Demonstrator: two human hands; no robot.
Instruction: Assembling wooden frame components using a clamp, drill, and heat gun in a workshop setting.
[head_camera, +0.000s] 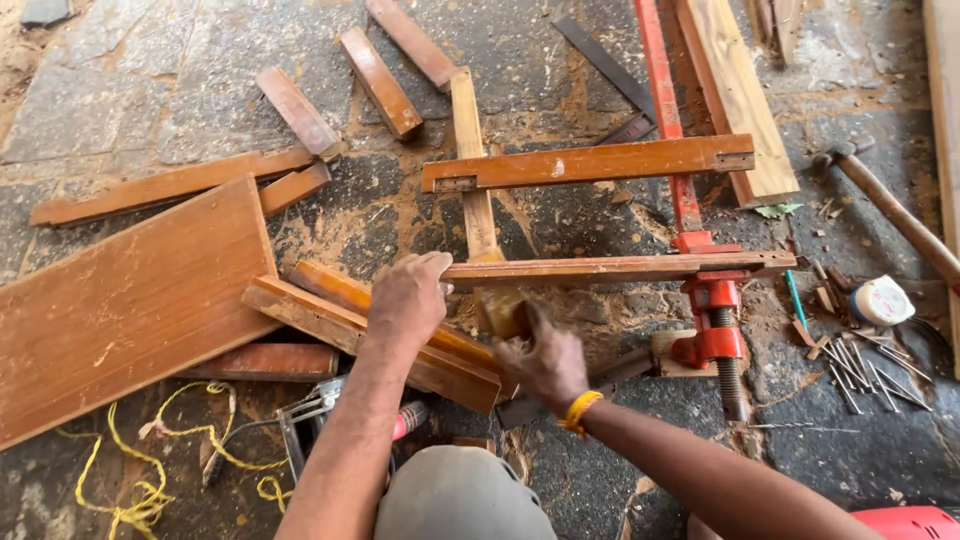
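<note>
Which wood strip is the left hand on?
The left hand rests on the strip running right into the red clamp, not the hinged strip lying farther away.

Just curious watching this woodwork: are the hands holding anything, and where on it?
The left hand presses on the left end of the clamped wooden rail. The right hand grips something small beneath it; blur hides what.

I note a bright red-orange bar clamp (712, 318) against reddish-brown varnished wood: rail (610, 268), crosspiece (588, 163), broad board (125, 305). Pale unfinished plank (738, 95). Yellow cord (150, 490), yellow wristband (578, 412). Dark grey stone floor (150, 90), dusted tan with sawdust. Grey nails (865, 365).
</note>
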